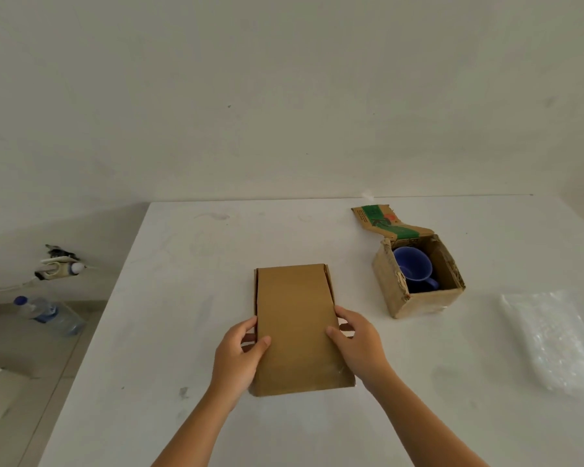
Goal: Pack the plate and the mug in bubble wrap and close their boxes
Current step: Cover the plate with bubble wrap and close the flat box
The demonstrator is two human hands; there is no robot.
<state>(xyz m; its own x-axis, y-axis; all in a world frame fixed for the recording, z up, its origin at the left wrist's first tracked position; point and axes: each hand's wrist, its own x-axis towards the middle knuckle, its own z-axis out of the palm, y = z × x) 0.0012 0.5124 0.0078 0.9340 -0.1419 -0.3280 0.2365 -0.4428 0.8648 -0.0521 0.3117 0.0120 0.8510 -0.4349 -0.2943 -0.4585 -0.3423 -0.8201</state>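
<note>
At the centre of the frame a flat brown box lies on the white worktop, clasped between both hands: the left hand grips its left edge, the right hand its right edge, thumbs on the closed lid. Right of centre, one worn box stands open with one blue mug inside. One bubble wrap sheet lies at the right edge. Two boxes in all.

Both forearms are bare (no sleeves reach into view), and neither left hand nor right hand wears anything.
</note>
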